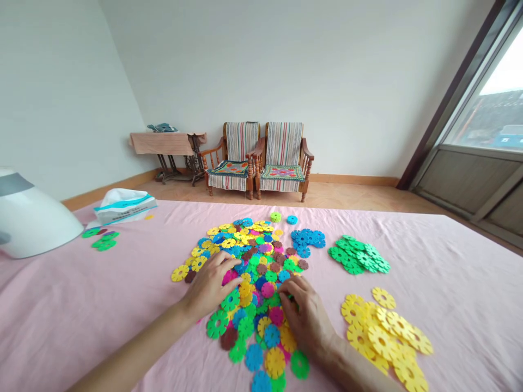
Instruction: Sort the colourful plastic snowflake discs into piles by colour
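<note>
A mixed pile of plastic snowflake discs (pixel 253 272) in many colours lies on the pink tablecloth (pixel 122 305). My left hand (pixel 210 286) rests on the pile's left side, fingers spread flat over the discs. My right hand (pixel 306 316) lies on the pile's lower right, its fingers curled down among the discs; what they hold, if anything, is hidden. Sorted heaps lie to the right: blue discs (pixel 307 239), green discs (pixel 359 256), and yellow discs (pixel 384 332) nearest my right wrist.
A white rounded appliance (pixel 28 218) stands at the table's left edge, with a few green discs (pixel 102 239) and a tissue pack (pixel 125 207) beside it. Two striped wooden armchairs (pixel 259 160) and a covered sewing table (pixel 171 144) stand at the far wall. A window is at right.
</note>
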The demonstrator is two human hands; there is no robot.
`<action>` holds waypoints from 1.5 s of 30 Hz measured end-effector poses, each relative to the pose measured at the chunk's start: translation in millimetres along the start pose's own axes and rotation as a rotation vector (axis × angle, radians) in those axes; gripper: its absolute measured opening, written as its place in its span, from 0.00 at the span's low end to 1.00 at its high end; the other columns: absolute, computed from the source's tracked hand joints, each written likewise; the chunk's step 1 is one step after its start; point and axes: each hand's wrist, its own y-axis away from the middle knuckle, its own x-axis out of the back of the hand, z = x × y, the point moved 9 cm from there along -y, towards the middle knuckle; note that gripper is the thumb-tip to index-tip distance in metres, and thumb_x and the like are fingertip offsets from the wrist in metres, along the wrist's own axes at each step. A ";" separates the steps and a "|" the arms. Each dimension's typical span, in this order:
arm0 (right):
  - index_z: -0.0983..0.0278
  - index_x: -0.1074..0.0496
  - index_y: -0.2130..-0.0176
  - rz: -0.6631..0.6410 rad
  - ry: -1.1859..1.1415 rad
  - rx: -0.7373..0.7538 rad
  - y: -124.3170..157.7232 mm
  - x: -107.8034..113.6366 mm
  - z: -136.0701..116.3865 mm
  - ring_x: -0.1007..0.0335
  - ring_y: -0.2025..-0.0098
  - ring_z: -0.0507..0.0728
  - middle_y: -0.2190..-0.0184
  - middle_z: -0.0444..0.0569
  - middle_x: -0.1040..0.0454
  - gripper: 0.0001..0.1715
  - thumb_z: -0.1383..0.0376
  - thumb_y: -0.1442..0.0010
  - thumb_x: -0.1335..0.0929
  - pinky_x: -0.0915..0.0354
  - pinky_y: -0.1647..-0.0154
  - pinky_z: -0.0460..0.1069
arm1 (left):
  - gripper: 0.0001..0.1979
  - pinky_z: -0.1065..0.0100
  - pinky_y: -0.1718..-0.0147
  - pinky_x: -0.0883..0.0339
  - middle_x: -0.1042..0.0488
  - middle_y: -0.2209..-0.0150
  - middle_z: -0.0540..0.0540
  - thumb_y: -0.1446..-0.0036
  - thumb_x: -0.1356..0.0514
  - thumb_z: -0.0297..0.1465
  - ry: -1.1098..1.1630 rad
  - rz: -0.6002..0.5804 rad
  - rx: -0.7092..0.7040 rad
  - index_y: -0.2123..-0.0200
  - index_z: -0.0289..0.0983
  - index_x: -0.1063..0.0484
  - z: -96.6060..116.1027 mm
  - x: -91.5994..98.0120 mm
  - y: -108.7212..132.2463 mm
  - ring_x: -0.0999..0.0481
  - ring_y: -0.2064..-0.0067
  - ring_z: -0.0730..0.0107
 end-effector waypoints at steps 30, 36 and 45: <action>0.62 0.32 0.58 -0.020 -0.186 -0.151 -1.5 -11.6 -11.5 0.32 0.69 0.54 0.68 0.47 0.27 0.09 0.67 0.39 0.37 0.37 0.69 0.47 | 0.11 0.66 0.60 0.28 0.24 0.64 0.46 0.47 0.41 0.30 0.768 0.035 0.267 0.59 0.35 0.29 27.1 -9.4 -0.5 0.23 0.62 0.67; 0.63 0.35 0.66 -0.011 -0.418 -0.317 -2.8 -15.5 4.4 0.39 0.78 0.49 0.75 0.42 0.32 0.04 0.64 0.44 0.35 0.45 0.79 0.44 | 0.09 0.66 0.58 0.28 0.23 0.62 0.45 0.45 0.41 0.29 0.862 -0.031 0.235 0.60 0.35 0.29 45.3 -20.2 5.0 0.22 0.60 0.66; 0.63 0.34 0.75 0.035 -0.042 -0.376 -40.9 32.9 53.5 0.35 0.79 0.51 0.83 0.40 0.33 0.05 0.68 0.49 0.35 0.44 0.80 0.44 | 0.06 0.67 0.60 0.29 0.25 0.63 0.47 0.40 0.44 0.28 0.444 0.103 -0.015 0.62 0.39 0.27 52.6 -2.8 7.3 0.24 0.61 0.68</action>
